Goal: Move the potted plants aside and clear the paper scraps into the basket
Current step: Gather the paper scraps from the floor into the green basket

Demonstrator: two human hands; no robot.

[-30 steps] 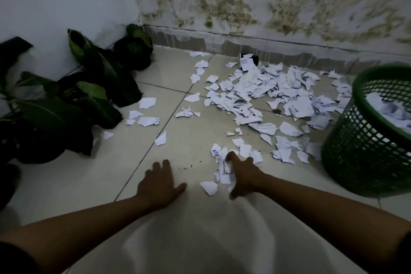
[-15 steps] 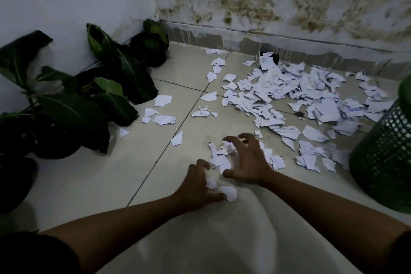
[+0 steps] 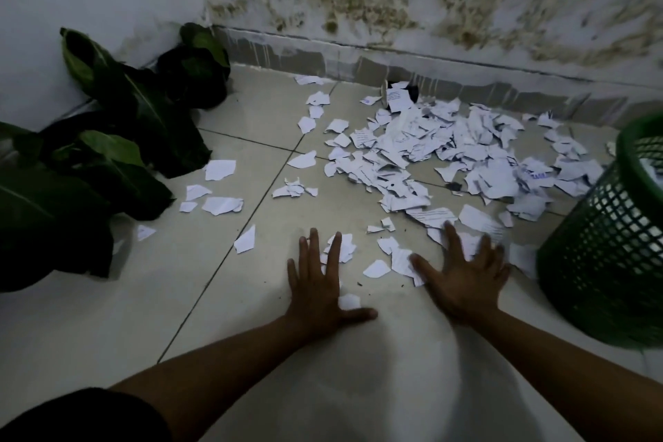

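Note:
White paper scraps (image 3: 430, 154) lie spread over the tiled floor, thickest near the far wall. My left hand (image 3: 319, 283) lies flat on the floor with fingers straight, over a few small scraps. My right hand (image 3: 462, 273) is spread flat too, its fingers resting on scraps near the basket. A green mesh basket (image 3: 610, 248) stands at the right with paper inside. Dark-leaved potted plants (image 3: 107, 154) sit along the left wall.
A stained wall with a tiled skirting runs along the back. A small dark object (image 3: 412, 91) lies among scraps at the wall's foot. A few loose scraps (image 3: 220, 169) lie close to the plants. Bare tiles lie at front left.
Both hands have gone from curled, gathering poses close together to flat and spread apart on the floor. The view has shifted left, bringing more of the basket into sight.

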